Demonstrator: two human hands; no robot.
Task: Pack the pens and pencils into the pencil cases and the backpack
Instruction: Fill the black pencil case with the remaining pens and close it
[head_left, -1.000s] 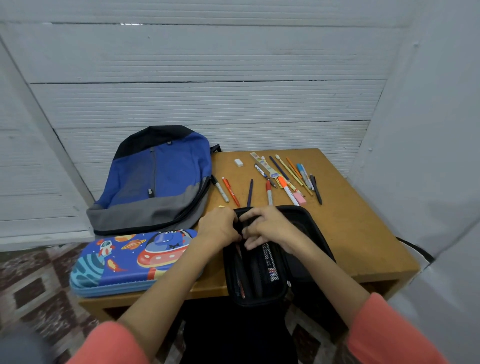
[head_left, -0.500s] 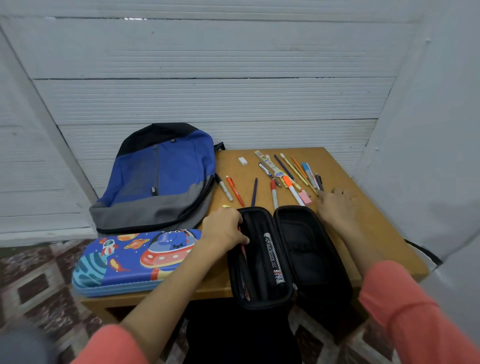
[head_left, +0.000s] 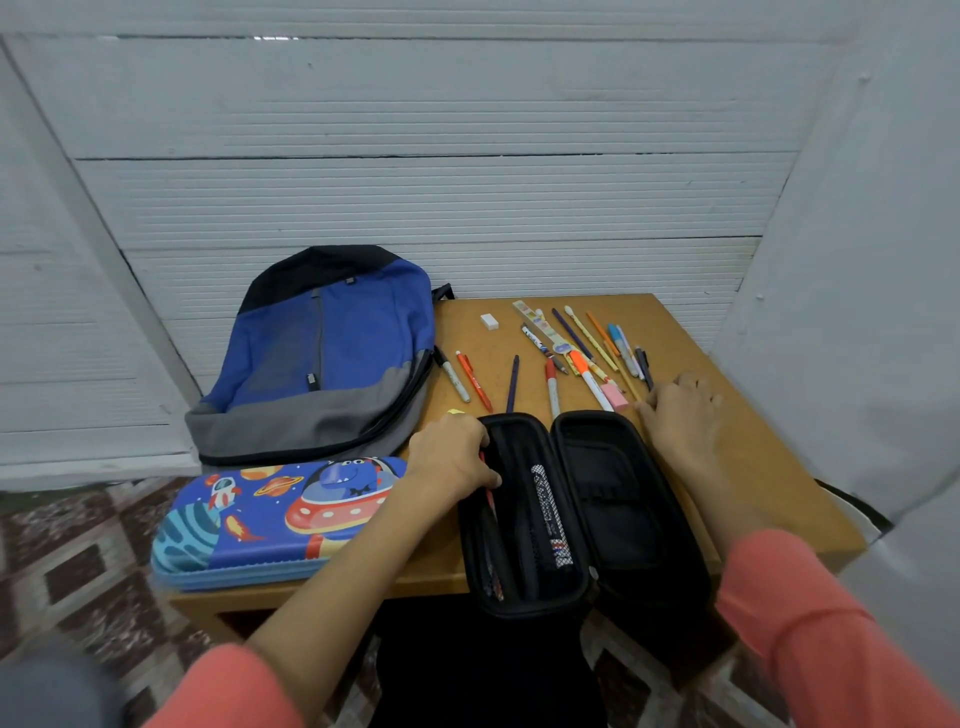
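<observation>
Now the left hand (head_left: 451, 458) gripped the black case (head_left: 626, 519) steady; the flat right hand (head_left: 681, 415) should pinch just the dark pen (head_left: 644, 367)

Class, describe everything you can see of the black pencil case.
The black pencil case lies unzipped and spread flat, two hard-looking shell halves side by side, overhanging the near edge of the table. Its left half holds pens behind a mesh band; its right half looks empty. The left hand grips its left rim.
</observation>
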